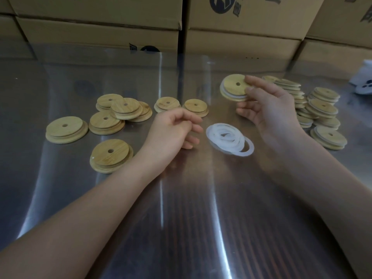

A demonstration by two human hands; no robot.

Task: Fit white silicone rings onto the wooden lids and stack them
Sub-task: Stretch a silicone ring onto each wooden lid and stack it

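— Several bare lids (66,129) on the left, going by the head view?

— Yes. They are wooden discs with a hole in the middle, lying stepped side up on the shiny table (181,218). Some lie singly and a few overlap towards the back. I see no white band on any of them.

— What about the right hand (267,109)?

— It is raised above the table. Its thumb and fingers pinch one wooden lid (233,87) by the right edge. That lid is tilted, clear of the surface, and has a white band round its step.

— And the left hand (175,127)?

— It is low over the table, between the bare lids and the white silicone rings (229,140). The fingers are loosely curled and I can see nothing held in them.

— Where exactly do the rings lie?

— They are in a small loose heap, flat on the table, between the two hands. They are just beside the left fingertips. I cannot tell whether they touch.

— Any finished ones?

— Ringed lids (322,109) sit in untidy stacks at the right, behind the right hand, which hides part of them. White edges show between the wooden layers.

— What is farther back?

— Cardboard boxes (100,33) with dark printing are stacked along the far side. A white object (362,81) is cut off at the right edge, and I cannot make out what it is.
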